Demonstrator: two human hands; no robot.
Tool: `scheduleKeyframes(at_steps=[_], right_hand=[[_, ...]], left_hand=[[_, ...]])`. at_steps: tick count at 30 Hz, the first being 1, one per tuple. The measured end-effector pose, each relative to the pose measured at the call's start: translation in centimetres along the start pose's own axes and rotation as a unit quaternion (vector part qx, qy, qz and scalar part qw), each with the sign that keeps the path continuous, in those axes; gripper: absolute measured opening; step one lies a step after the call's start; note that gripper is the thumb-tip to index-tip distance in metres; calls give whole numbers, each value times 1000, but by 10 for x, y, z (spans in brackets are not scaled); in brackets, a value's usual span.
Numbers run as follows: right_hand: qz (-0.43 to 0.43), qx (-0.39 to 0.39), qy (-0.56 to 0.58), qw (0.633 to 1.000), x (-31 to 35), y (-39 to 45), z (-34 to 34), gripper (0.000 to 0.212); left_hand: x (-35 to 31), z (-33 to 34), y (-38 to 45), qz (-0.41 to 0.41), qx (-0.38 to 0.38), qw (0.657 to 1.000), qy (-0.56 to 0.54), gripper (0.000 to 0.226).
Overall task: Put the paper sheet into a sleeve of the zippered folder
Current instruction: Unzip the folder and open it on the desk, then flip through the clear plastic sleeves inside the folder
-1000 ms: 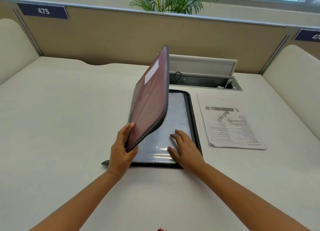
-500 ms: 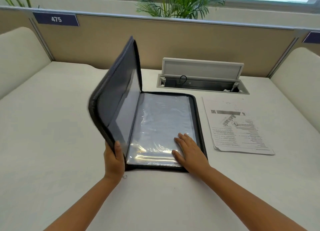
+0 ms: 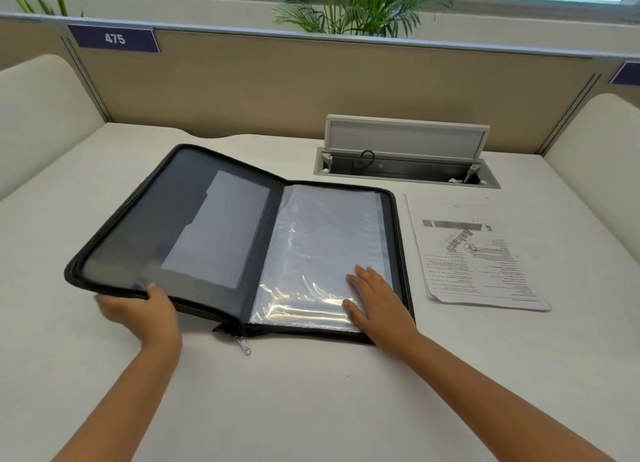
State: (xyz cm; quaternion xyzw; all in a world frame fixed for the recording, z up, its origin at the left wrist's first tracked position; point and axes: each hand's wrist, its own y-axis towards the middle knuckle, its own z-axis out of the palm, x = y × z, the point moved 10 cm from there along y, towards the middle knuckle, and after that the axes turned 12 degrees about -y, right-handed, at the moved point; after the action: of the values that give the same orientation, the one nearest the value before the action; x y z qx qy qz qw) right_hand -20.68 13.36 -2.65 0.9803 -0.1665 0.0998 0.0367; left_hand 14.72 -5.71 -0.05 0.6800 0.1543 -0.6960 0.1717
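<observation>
Lower the cover of the folder [image 3: 166,226], pinched at its near edge by the left hand [image 3: 149,309], flat. Keep right hand [image 3: 377,302], fingers straight and slightly spread, pressing the sleeves [image 3: 325,247]. Paper sheet [image 3: 474,250] just beyond those fingertips, rightward, untouched.

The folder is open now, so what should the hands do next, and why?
Probably lay the cover down flat and let go. The left hand grips the near edge of the zippered folder's cover, which is a bit off the desk. The right hand lies flat on the clear sleeves. The paper sheet lies untouched to the right, so that hand could reach for it afterwards.
</observation>
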Motion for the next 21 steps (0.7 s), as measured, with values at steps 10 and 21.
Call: scheduleKeyframes(at_steps=[10, 21], right_hand=[[-5, -5, -2, 1000, 0, -1, 1, 70], [-3, -12, -6, 1000, 1, -1, -1, 59]], left_hand=[[-47, 9, 15, 149, -34, 987, 55, 65], [-60, 115, -61, 271, 268, 902, 200, 64]])
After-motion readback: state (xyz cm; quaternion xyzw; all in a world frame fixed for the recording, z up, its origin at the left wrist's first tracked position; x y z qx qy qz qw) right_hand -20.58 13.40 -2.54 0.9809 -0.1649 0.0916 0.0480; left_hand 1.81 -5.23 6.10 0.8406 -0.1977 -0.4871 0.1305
